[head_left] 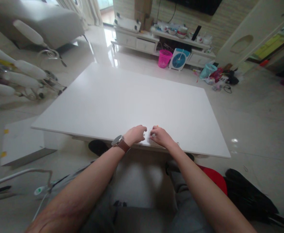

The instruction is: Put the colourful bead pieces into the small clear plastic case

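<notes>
Both my hands rest on the near edge of a white table (122, 97). My left hand (137, 134), with a brown-strapped watch on its wrist, has its fingers curled. My right hand (160, 136) is curled too. Between them they hold a small white object (149, 136), with a tiny orange bit showing at its top. The object is too small to name. My knees sit under the table edge.
A pink basket (164, 58), a blue-and-white fan (179, 59) and a teal basket (207, 70) stand on the floor beyond the table. A low TV cabinet (137, 42) runs along the far wall. White-handled items (23, 76) lie at the left. A black bag (248, 197) lies at my right.
</notes>
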{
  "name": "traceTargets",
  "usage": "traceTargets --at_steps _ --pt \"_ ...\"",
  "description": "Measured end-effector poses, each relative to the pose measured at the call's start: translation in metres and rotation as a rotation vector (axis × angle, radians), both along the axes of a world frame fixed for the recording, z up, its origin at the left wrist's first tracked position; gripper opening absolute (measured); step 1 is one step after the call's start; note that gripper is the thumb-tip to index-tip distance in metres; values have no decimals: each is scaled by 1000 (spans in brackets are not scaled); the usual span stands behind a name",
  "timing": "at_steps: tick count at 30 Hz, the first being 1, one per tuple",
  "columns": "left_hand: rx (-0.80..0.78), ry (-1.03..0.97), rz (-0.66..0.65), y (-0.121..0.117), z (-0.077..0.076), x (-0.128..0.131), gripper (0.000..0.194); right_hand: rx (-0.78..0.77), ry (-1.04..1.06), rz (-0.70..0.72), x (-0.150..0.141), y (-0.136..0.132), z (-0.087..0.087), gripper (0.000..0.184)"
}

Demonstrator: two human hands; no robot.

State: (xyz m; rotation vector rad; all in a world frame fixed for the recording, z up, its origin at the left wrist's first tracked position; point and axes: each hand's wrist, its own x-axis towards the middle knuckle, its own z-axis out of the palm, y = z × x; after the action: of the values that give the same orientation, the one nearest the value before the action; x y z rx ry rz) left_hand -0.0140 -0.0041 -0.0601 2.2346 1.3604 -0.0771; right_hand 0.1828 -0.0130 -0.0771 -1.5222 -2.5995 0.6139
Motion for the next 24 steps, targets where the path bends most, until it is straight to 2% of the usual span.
traceTargets --at_steps 6,13,18,24 --pt "14 -17 -5 -2 3 1 40 -2 28 -36 5 1 6 6" --pt "-28 -31 -106 -5 7 3 35 -75 -152 -38 -7 1 10 13" --pt "-68 -9 -150 -6 13 5 35 -72 -215 -49 -11 1 12 17" --pt "-77 9 -148 -3 7 5 31 -45 -245 -60 -15 -2 12 21"
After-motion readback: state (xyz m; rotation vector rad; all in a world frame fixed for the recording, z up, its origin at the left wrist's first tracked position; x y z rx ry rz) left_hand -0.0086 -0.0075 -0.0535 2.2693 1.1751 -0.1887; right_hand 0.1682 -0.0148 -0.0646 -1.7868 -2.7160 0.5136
